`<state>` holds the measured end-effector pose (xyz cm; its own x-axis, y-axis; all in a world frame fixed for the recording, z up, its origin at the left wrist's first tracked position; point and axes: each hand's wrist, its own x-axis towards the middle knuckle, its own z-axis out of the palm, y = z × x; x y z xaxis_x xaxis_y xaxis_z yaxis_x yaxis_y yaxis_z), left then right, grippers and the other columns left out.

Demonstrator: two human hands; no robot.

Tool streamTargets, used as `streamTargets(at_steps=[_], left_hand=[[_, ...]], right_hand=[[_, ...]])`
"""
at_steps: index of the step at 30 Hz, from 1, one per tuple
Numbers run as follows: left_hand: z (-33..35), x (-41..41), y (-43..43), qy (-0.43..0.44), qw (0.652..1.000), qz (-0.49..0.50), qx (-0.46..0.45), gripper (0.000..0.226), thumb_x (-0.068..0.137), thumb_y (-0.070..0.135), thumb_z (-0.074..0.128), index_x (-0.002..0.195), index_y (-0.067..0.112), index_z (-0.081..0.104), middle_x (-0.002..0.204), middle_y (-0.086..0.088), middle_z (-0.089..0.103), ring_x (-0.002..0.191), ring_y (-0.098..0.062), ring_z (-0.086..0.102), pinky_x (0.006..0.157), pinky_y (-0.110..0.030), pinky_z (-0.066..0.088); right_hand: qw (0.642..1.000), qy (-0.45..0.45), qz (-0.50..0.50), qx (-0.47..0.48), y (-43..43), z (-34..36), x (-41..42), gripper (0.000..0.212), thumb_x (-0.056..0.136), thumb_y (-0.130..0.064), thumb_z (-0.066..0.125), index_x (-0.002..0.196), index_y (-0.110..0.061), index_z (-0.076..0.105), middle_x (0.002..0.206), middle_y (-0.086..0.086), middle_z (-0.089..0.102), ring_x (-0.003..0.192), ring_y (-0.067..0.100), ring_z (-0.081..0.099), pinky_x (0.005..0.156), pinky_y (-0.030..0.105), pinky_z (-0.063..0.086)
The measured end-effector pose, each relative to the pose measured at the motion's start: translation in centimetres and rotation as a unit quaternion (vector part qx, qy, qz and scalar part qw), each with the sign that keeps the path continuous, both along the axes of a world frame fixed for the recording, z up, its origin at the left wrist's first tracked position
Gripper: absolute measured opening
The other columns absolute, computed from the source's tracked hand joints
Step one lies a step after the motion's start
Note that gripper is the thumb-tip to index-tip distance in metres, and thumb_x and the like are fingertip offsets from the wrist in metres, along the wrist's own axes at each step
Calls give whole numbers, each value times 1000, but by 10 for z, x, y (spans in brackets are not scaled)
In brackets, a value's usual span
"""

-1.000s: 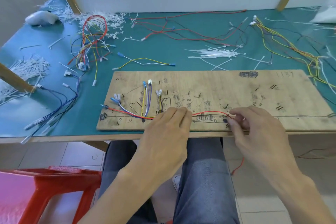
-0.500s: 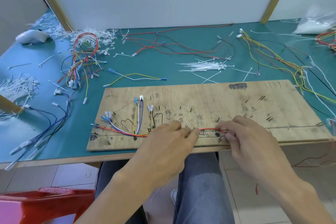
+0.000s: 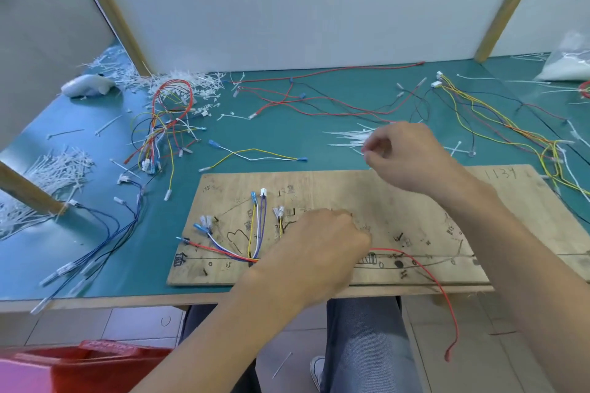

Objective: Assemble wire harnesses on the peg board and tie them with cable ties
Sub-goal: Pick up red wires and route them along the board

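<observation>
Green mat [image 3: 287, 134] | left hand [image 3: 319, 249] holds wires [image 3: 223, 251] | right hand [image 3: 408, 158] at cable ties [image 3: 347, 137]

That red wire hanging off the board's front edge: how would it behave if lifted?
Probably floppy: the red wire sags over the edge of the wooden board and dangles toward the floor. Likely very light, since it looks thin. It probably would not slide away, because the left hand seems to pin its other end.

Bright, even light; soft focus, bowed edges.
</observation>
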<state>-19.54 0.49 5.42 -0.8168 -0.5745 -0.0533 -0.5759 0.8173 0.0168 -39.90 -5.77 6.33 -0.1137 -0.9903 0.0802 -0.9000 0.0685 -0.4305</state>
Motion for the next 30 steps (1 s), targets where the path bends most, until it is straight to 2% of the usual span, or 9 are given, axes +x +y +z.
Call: streamTargets(at_steps=[3, 5, 9, 14, 17, 20, 24, 28, 30], left_hand=[[6, -6, -3, -4, 1000, 10, 2, 19, 82, 4, 56, 93, 16, 65, 70, -3, 37, 67, -28, 37, 48, -31, 14], [9, -8, -3, -2, 1000, 4, 12, 14, 81, 4, 58, 86, 17, 59, 67, 0, 24, 65, -28, 34, 49, -32, 17], [7, -9, -7, 16, 1000, 2, 25, 20, 81, 6, 58, 81, 20, 44, 67, -1, 23, 63, -27, 28, 57, -35, 25], [5, -12, -7, 33, 999, 8, 30, 24, 79, 5, 61, 79, 21, 43, 66, -1, 22, 64, -29, 32, 58, -36, 28], [4, -13, -6, 41, 999, 1, 30, 28, 76, 6, 64, 76, 22, 41, 64, -1, 19, 61, -29, 30, 56, -35, 26], [2, -12, -7, 45, 999, 8, 30, 24, 77, 8, 63, 78, 21, 43, 65, 0, 20, 62, -28, 29, 56, -36, 25], [-4, -11, -9, 43, 998, 18, 35, 21, 75, 6, 63, 77, 19, 47, 65, -1, 25, 60, -27, 29, 56, -36, 24], [-4, -10, -11, 36, 998, 37, 41, 26, 75, 6, 62, 78, 22, 42, 66, -2, 27, 64, -30, 35, 50, -33, 18], [-5, -10, -12, 36, 997, 44, 45, 25, 77, 7, 61, 80, 23, 42, 69, -3, 31, 68, -32, 40, 53, -35, 23]], right_hand=[[1000, -18, -2, -18, -65, -3, 7, 12, 92, -21, 67, 97, -23, 78, 83, -8, 72, 91, 21, 69, 88, 33, 56], [1000, -8, 3, -16, -99, -11, 14, 17, 93, -25, 69, 107, -21, 77, 96, -4, 76, 103, 24, 69, 95, 38, 56], [999, 40, 19, 5, -151, -29, 25, 37, 97, -38, 70, 129, -21, 68, 122, 4, 72, 125, 29, 59, 100, 42, 54], [987, 153, 28, 35, -185, -50, 33, 24, 99, -39, 68, 110, -19, 73, 115, 9, 71, 124, 33, 53, 94, 42, 48], [986, 162, 27, 30, -198, -53, 31, 29, 100, -37, 66, 119, -15, 66, 124, 10, 66, 125, 34, 52, 98, 45, 47], [988, 142, 37, 42, -204, -51, 28, 43, 97, -47, 69, 126, -16, 62, 132, 8, 59, 127, 33, 54, 103, 48, 47], [983, 164, 51, 59, -215, -53, 30, 21, 101, -30, 63, 115, -16, 71, 123, 12, 69, 119, 36, 61, 98, 43, 50], [995, 90, 50, -1, -216, -45, 27, 23, 100, -6, 51, 123, -5, 52, 121, 20, 66, 113, 41, 61, 76, 42, 44], [997, 24, 21, -70, -212, -35, 22, 28, 95, 1, 43, 121, -6, 44, 114, 18, 68, 104, 41, 62, 76, 45, 49]])
